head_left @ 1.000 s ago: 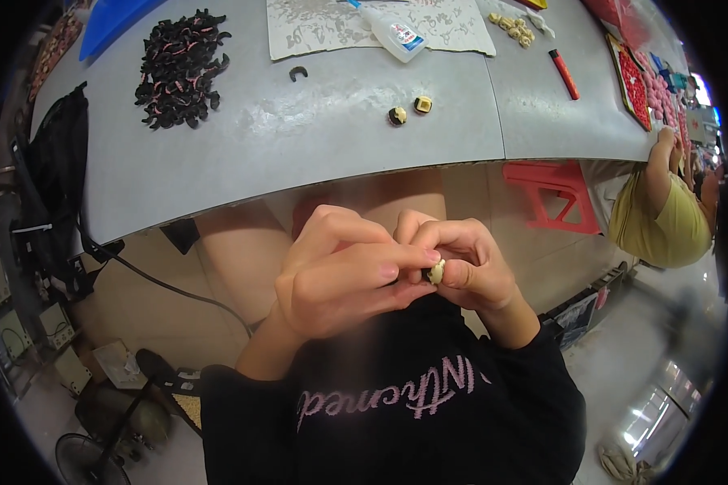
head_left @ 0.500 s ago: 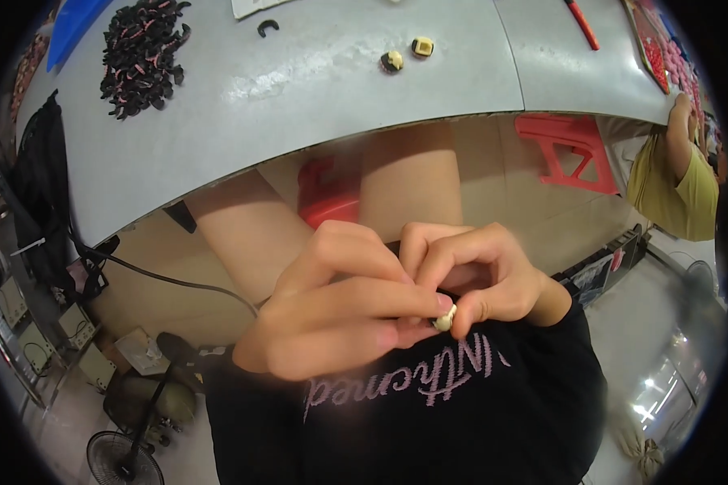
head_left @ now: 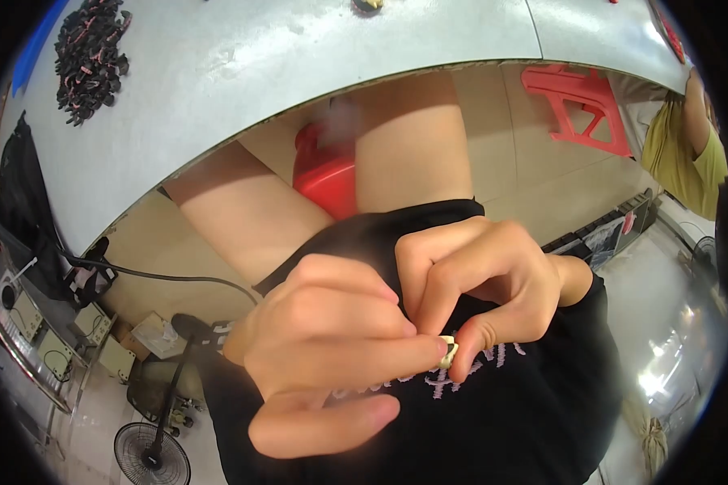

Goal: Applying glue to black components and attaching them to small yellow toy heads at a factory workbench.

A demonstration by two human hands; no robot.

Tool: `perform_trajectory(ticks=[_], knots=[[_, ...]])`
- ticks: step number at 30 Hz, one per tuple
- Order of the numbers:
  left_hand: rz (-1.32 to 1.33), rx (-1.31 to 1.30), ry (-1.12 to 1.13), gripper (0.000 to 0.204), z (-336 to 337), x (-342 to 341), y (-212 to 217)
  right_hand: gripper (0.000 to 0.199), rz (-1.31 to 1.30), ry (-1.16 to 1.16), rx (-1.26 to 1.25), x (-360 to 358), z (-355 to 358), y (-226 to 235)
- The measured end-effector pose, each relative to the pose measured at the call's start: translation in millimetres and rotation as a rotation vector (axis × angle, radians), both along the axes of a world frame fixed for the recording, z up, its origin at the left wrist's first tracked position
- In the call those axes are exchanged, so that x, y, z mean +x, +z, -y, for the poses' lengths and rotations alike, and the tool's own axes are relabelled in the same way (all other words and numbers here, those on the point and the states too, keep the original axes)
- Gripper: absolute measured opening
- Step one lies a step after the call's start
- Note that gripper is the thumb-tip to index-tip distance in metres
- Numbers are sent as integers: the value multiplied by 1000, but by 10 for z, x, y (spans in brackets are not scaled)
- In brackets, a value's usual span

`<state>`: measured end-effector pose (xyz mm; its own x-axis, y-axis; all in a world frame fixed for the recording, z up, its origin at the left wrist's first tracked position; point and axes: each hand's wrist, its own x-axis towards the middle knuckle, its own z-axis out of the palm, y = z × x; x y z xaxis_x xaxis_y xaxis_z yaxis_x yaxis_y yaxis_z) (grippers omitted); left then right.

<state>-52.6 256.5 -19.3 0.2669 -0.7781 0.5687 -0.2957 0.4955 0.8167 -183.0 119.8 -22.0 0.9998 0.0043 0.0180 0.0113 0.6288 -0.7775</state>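
Note:
A small cream-coloured piece with a dark part is held in front of my black shirt. My right hand pinches it between thumb and index finger, with the other fingers bent. From the other side, the index fingertip of my left hand touches the piece. The left thumb stands well apart from that finger, and the remaining left fingers are curled. Fingertips cover much of the piece, so its full shape is hidden.
A heap of black and pink small pieces lies on the grey table. Another cream and dark piece sits at the top edge. Red stools, a black fan and a cable surround me. A co-worker's yellow-green sleeve shows at right.
The view has tilted down, so the table sits higher in it. My left thumb has spread away from the index finger. The cream piece stays in my right fingers.

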Motion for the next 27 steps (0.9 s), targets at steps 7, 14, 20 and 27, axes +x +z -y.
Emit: perform_trajectory(ticks=[7, 14, 20, 27], knots=[[-41, 39, -51, 17, -40, -29, 8, 25, 2, 47, -33, -25, -26, -40], [-93, 104, -71, 18, -92, -54, 22, 25, -5, 62, -33, -56, -59, -39], [-127, 80, -39, 16, -107, -93, 1, 24, 0, 48, -33, -46, -74, -34], [-73, -75, 84, 15, -135, -182, -128, 23, -15, 65, -59, -34, -50, -9]])
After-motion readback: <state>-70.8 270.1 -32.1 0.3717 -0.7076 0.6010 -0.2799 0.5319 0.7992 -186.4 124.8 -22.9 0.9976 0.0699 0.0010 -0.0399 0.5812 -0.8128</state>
